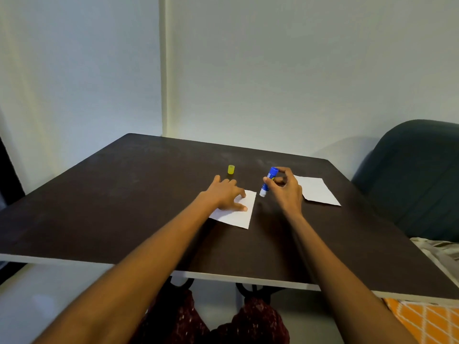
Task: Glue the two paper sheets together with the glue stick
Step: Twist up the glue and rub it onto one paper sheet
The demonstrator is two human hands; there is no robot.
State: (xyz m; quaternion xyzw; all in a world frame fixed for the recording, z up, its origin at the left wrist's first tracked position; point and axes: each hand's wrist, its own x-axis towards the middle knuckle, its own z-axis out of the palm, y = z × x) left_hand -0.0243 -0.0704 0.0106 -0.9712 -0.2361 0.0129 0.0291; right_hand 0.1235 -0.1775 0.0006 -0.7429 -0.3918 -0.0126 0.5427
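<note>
White near sheet sat mid-frame on the table, left hand flat on it, fingers spread. Right hand pinched the uncapped glue stick beside it; second sheet right. Best: hold firm, stroke edges evenly.

A dark brown table with a pale edge is seen from above, its far corner set against a light wall. Three things are laid directly on its top. A white paper sheet is placed near the middle, flat on the surface, and is pressed down by the left hand, whose fingers are spread over its far part. A second white paper sheet is laid flat further to the right, well apart from the first. A small yellow cap is stood upright beyond the first sheet, just past the fingertips. Faint dusty marks are seen on the far part of the top.
</note>
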